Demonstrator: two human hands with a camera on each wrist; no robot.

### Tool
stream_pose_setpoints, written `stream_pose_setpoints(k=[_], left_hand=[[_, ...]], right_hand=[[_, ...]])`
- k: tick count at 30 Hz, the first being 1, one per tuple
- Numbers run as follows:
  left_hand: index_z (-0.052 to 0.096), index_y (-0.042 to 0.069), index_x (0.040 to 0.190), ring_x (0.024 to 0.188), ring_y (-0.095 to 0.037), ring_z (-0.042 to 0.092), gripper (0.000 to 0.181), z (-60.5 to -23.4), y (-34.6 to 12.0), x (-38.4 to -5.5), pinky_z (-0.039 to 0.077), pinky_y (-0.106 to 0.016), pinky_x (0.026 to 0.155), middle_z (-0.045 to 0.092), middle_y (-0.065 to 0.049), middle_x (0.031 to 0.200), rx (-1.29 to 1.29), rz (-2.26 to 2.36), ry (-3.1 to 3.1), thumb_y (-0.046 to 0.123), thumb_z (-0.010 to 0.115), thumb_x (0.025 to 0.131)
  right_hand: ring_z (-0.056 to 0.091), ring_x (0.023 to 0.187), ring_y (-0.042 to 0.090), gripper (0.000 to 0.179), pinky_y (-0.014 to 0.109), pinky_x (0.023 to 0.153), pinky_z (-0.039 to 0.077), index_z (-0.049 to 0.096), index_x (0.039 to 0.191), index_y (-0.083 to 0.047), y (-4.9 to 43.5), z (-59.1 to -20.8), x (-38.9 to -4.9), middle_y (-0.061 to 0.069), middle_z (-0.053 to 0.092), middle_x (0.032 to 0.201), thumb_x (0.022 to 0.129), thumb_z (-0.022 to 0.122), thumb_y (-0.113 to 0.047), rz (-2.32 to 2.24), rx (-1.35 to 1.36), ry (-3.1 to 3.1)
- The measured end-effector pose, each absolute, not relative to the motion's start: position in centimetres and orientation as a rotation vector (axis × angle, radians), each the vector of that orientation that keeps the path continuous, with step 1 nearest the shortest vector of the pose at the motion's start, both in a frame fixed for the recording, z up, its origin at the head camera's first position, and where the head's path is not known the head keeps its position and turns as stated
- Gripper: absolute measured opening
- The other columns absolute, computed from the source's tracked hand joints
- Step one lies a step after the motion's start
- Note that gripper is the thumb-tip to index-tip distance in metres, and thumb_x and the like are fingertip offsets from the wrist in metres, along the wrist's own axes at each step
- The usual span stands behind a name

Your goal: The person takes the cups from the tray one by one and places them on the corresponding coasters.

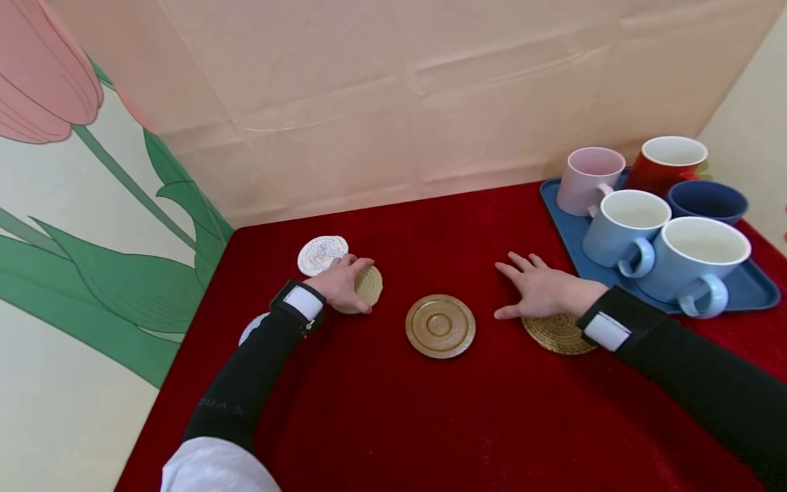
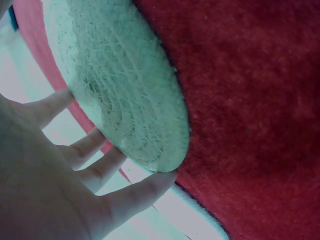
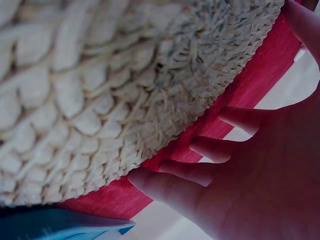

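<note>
In the head view my left hand (image 1: pixel 339 280) is at a small round woven coaster (image 1: pixel 370 284) lying on the red cloth. Its thumb and fingers spread along the rim; in the left wrist view the fingers look nearly straight, with fingertips at the edge of the woven coaster (image 2: pixel 135 95). My right hand (image 1: pixel 544 288) spreads its fingers beyond a larger braided coaster (image 1: pixel 559 336), partly hidden under hand and wrist. The right wrist view shows fingertips close to the braided coaster's (image 3: pixel 125 95) edge; contact is unclear. Between the hands lies a brown coaster with concentric rings (image 1: pixel 440 326).
A blue tray (image 1: pixel 568 222) at the right holds several mugs, among them a pink mug (image 1: pixel 589 179) and a light blue mug (image 1: pixel 695 263). A white speckled coaster (image 1: pixel 321 254) lies behind my left hand. Another pale coaster (image 1: pixel 251 329) is partly hidden by the left forearm.
</note>
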State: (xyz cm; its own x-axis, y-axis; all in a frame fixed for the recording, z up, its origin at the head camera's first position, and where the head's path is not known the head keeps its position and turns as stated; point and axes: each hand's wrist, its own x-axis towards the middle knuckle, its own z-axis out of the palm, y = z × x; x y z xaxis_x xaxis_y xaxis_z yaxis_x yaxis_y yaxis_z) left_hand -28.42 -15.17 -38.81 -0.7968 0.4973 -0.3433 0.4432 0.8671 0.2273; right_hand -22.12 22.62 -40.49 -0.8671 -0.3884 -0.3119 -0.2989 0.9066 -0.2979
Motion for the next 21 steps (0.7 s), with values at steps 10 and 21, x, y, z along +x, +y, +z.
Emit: stream_pose_setpoints(k=[10,21], left_hand=[[0.030,0.018,0.151,0.123,-0.035,0.037,0.095,-39.0,-14.5,-28.5,0.042,-0.046,0.094,0.033,-0.020,0.141,0.677,0.132,2.678,0.049,0.077,0.074],[0.028,0.020,0.152,0.124,-0.033,0.035,0.097,-39.4,-13.6,-29.3,0.043,-0.044,0.095,0.033,-0.020,0.141,0.681,0.095,2.691,0.053,0.075,0.074]], right_hand=[[0.011,0.131,0.065,0.104,0.073,0.096,0.025,0.028,0.150,0.002,22.5,-40.3,-22.0,0.036,0.014,0.152,0.079,0.065,-0.066,-0.343,-0.505,2.700],[0.011,0.131,0.065,0.104,0.073,0.096,0.025,0.028,0.150,0.001,22.5,-40.5,-22.1,0.035,0.014,0.152,0.080,0.065,-0.066,-0.340,-0.511,2.701]])
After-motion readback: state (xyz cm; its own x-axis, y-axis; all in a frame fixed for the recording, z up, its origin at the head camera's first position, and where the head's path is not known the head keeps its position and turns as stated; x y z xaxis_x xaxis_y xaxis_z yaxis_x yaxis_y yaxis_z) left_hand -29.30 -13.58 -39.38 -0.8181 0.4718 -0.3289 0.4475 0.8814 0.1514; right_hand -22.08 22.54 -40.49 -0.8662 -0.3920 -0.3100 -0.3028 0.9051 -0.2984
